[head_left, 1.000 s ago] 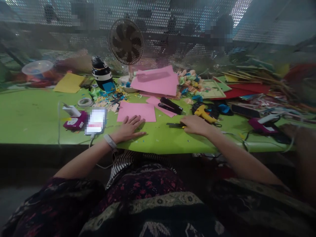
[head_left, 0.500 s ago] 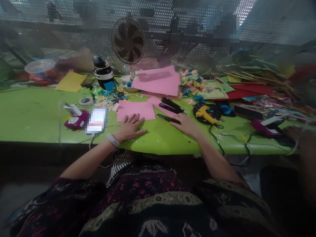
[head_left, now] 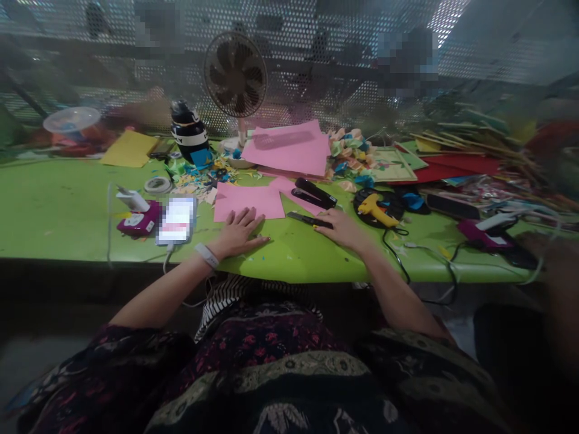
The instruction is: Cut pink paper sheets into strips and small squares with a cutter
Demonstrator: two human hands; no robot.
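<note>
My left hand lies flat, fingers spread, its fingertips on the lower edge of a pink paper sheet. To the right, my right hand has its fingers closed around a black box cutter, which points left and rests low over the green table. A black stapler sits just beyond that hand, on another pink piece of paper. Farther right is a yellow glue gun on a dark round thing.
Behind are a stack of pink sheets, paper scraps, a black bottle and a fan. A lit phone and tape roll lie left. Cables trail over the right front edge, near another person's arm.
My right hand and the box cutter have shifted very slightly to the right. My left hand and the pink sheet have stayed in place.
</note>
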